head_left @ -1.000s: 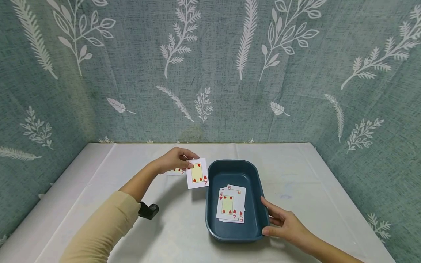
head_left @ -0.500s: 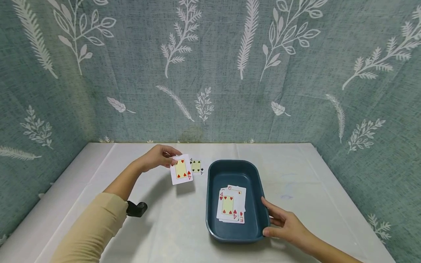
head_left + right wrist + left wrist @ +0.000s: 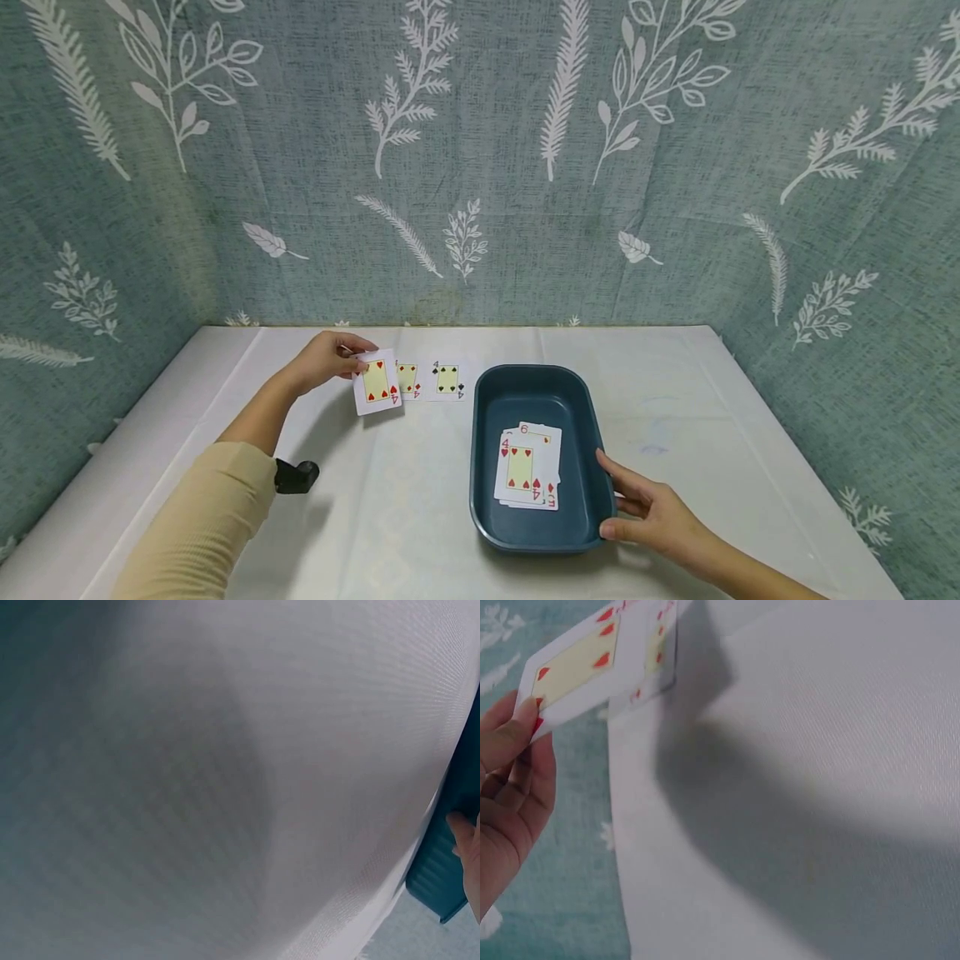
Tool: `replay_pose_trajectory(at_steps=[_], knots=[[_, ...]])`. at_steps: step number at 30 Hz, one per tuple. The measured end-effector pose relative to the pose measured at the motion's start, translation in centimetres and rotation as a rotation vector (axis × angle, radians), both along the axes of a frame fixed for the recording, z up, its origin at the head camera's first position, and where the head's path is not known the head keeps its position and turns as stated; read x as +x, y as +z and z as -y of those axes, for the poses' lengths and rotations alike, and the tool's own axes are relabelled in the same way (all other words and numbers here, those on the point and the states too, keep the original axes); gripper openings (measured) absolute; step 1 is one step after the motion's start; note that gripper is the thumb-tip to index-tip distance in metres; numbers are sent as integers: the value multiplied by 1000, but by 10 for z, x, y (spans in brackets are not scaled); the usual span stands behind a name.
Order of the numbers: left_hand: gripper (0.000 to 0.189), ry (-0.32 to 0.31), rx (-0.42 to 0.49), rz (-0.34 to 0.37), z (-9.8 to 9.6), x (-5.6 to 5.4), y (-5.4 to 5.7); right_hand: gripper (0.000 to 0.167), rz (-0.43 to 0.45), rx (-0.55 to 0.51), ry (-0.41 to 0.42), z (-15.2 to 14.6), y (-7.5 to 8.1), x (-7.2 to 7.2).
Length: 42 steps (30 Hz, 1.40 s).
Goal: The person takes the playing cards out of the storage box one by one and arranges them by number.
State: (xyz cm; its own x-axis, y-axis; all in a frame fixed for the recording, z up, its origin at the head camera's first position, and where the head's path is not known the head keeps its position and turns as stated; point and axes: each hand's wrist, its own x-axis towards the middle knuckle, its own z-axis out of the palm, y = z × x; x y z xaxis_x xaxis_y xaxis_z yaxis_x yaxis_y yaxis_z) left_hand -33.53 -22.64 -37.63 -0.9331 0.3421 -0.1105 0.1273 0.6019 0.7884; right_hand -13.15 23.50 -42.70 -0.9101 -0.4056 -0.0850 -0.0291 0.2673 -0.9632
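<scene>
Thumb and fingers of my left hand (image 3: pixel 326 365) pinch a four of hearts playing card (image 3: pixel 377 387) by its left edge, face up and tilted above the table at the back left. In the left wrist view that hand (image 3: pixel 514 780) grips the card's near corner. Behind and beside it lies a four of diamonds (image 3: pixel 408 382), partly covered in the head view. A black-suited four (image 3: pixel 447 381) lies to its right. My right hand (image 3: pixel 656 521) holds the right side of a dark blue tray (image 3: pixel 480 500), thumb near its front corner.
Inside the tray is a loose stack of cards (image 3: pixel 517 467), a four of hearts on top and a six showing behind. White cloth covers the table (image 3: pixel 697 400). Patterned green fabric (image 3: pixel 510 250) rises at the back and both sides. A black wrist mount (image 3: pixel 296 477) sticks out from the left sleeve.
My left hand has moved left with the four of hearts, uncovering the black-suited four and part of the four of diamonds. Right hand and tray have stayed put.
</scene>
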Motion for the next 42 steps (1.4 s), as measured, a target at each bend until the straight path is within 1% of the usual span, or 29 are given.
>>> replay_pose_trajectory(at_steps=[6, 14, 17, 21, 24, 27, 30, 31, 37, 42], knots=[[37, 68, -39, -10, 13, -2, -6, 80, -1, -14, 13, -1, 0, 0], [34, 113, -87, -45, 23, -6, -10, 79, 0, -13, 12, -1, 0, 0], [31, 121, -157, -91, 23, -8, -13, 79, 4, -6, 6, -1, 0, 0], [33, 122, -255, -196, 22, -10, -18, 79, 18, 10, -10, 0, -1, 0], [37, 130, -273, -241, 19, -11, -24, 79, 19, 10, -14, 0, -1, 0], [37, 144, -288, -280, 15, -11, -28, 79, 22, 2, -14, 0, -1, 0], [35, 149, -307, -309, 11, -12, -31, 79, 22, 6, -18, 0, -2, -1], [35, 151, -311, -312, 9, -11, -32, 79, 10, 9, -14, 0, -3, -1], [32, 143, -327, -351, 0, -11, -33, 78, 3, 28, -23, 0, -2, -2], [34, 149, -347, -360, -5, -14, -40, 79, 7, 41, -33, 0, -2, -1]])
